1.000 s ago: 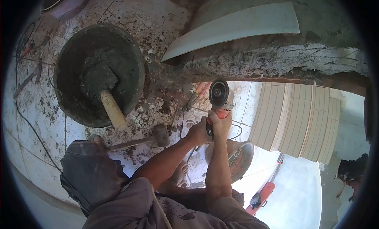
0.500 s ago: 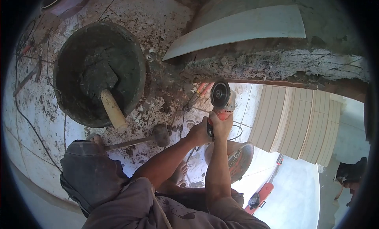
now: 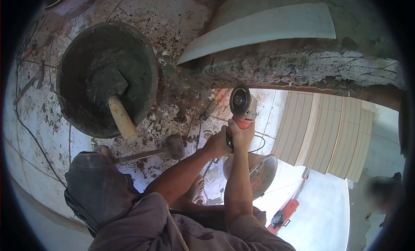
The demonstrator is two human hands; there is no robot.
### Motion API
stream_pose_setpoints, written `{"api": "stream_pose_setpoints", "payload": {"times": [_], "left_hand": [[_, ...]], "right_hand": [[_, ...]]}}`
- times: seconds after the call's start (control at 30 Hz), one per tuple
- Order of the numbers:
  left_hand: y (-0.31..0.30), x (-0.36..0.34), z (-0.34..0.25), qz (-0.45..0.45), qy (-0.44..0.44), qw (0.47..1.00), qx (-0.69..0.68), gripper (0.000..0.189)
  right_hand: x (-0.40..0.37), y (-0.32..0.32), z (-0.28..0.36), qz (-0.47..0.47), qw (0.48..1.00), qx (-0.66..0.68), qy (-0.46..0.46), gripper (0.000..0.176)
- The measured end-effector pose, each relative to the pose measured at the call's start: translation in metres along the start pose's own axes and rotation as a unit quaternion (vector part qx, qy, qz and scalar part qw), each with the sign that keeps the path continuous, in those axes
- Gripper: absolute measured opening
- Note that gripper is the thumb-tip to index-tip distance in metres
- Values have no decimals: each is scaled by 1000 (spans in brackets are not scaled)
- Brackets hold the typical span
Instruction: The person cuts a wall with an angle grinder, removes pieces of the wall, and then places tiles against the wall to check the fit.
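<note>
Both my hands are closed around a red-bodied angle grinder [image 3: 249, 122]. My right hand [image 3: 243, 135] wraps its body just behind the head, while my left hand [image 3: 217, 143] grips the dark rear part below. The grinder's round dark disc [image 3: 240, 101] faces up toward me. It sits right at the lower edge of a rough, mortar-crusted ledge [image 3: 276, 71]. A pale curved tile strip [image 3: 263, 30] lies on top of that ledge. Some red-handled pliers [image 3: 218, 100] rest on the floor left of the disc.
At left stands a black mortar tub [image 3: 65, 84] with a wooden-handled trowel [image 3: 122, 119]. A mallet [image 3: 175, 147] lies on the splattered floor. Stair-like beige tiled panels [image 3: 324, 127], a red tool [image 3: 287, 212] and cables are to the right. Another person [image 3: 384, 194] is at the right edge.
The grinder and my hands stay in nearly the same place at the ledge. The person at the right edge has shifted slightly. The whole view has moved a little.
</note>
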State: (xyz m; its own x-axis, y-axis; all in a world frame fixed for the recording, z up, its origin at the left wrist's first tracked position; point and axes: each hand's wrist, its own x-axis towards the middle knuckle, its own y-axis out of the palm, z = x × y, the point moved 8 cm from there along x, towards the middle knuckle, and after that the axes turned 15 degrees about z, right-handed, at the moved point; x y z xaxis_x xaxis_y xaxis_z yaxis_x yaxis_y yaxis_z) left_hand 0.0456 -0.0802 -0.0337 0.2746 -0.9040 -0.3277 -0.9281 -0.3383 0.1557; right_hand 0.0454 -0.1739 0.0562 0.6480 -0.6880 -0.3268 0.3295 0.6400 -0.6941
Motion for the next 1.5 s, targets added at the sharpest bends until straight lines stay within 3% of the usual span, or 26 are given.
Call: {"api": "stream_pose_setpoints", "payload": {"times": [0.5,0.57,0.9,1.1,1.2,1.5], "left_hand": [[3,3,7,-13,13,999,-29,79],[3,3,8,-29,42,998,-42,78],[-3,-4,3,-21,12,999,-38,80],[-3,0,8,-12,2,1000,-26,81],[1,0,0,0,12,1000,-20,80],[-3,2,10,-29,35,998,-47,78]], "right_hand": [[0,2,2,-8,1000,-24,16,61],[0,3,2,9,999,-34,26,67],[4,8,-3,19,996,-67,48,69],[0,7,-2,0,998,-51,35,70],[-5,1,2,-7,999,30,-14,69],[4,10,-1,1,997,-73,29,67]]}}
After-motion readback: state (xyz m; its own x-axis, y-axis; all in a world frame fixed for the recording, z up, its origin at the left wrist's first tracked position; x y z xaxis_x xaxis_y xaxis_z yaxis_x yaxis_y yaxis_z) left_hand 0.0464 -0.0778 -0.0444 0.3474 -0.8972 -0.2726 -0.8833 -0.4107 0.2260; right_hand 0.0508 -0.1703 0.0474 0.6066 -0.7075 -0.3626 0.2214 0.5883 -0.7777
